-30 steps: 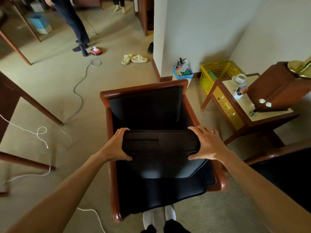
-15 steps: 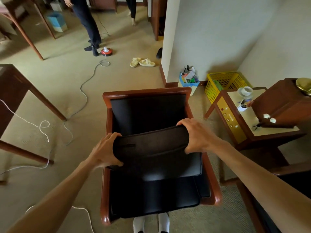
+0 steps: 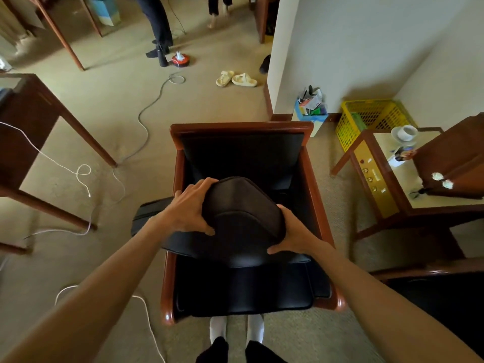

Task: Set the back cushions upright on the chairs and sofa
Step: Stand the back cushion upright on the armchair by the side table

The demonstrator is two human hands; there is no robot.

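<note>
A wooden-framed armchair (image 3: 318, 203) with black upholstery stands in front of me. I hold its black back cushion (image 3: 243, 221) above the seat, turned crosswise, so that one end sticks out past the left armrest. My left hand (image 3: 190, 209) grips the cushion's upper left edge. My right hand (image 3: 293, 233) grips its lower right edge. The black seat pad (image 3: 243, 292) lies flat below. The chair's own backrest (image 3: 242, 153) is bare.
A side table (image 3: 387, 184) with a cup and a wooden box stands to the right, a yellow basket (image 3: 366, 121) behind it. Another dark seat (image 3: 442, 297) is at lower right. White cables (image 3: 81, 171) and wooden table legs lie left. A person stands far off.
The cushion has been turned from lying straight across the chair to slanting, its left end now past the armrest. My left hand moved up and right, my right hand down.
</note>
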